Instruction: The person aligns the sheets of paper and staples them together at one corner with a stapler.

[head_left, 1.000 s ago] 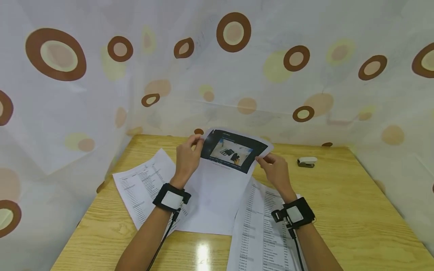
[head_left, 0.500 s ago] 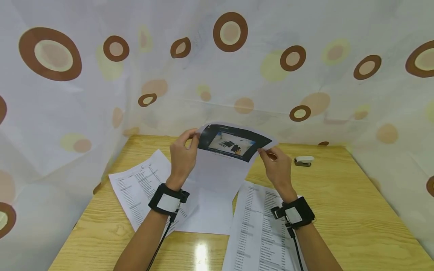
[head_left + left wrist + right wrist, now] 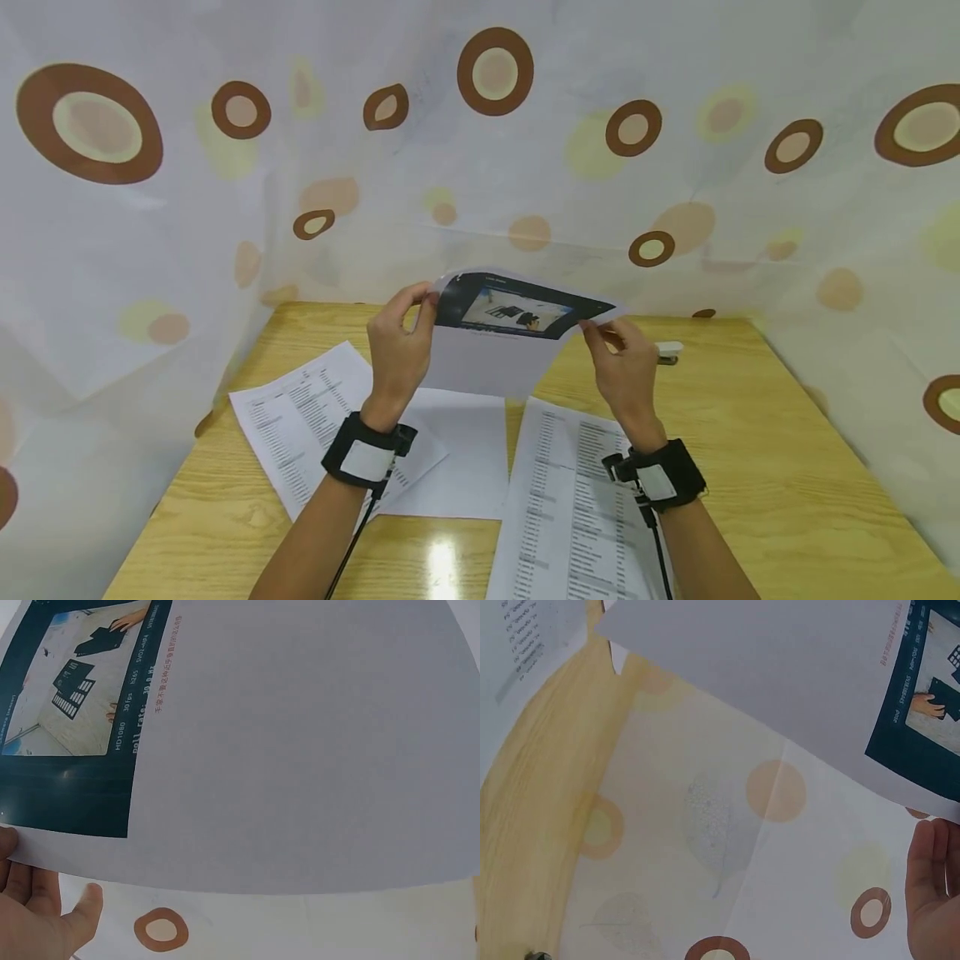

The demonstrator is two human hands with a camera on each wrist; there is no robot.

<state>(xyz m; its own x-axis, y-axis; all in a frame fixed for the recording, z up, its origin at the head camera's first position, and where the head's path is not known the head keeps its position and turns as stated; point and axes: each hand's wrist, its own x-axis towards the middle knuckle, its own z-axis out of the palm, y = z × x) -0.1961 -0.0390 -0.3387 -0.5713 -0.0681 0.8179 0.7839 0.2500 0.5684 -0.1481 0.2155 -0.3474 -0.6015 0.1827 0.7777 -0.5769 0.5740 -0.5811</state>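
Note:
Held up above the table is a sheet of paper (image 3: 495,358) with a dark printed picture across its far part and blank white below. My left hand (image 3: 400,350) pinches its far left edge between thumb and fingers. At the opposite edge my right hand (image 3: 624,367) pinches the sheet near the picture's corner. In the left wrist view the sheet (image 3: 300,750) bows gently, with the left hand (image 3: 45,907) at its border. The right wrist view has the sheet (image 3: 765,667) across the top and part of the right hand (image 3: 934,892) at the edge.
On the wooden table (image 3: 780,467), printed lists lie at left (image 3: 307,417) and right (image 3: 570,500). A white sheet (image 3: 465,458) lies between them. The stapler (image 3: 669,352) is partly behind my right hand. A patterned curtain (image 3: 555,167) hangs behind.
Both hands have raised the sheet off the table and tilted it flatter. Its near edge has lifted, uncovering more of the white sheet below. The hands are slightly farther apart.

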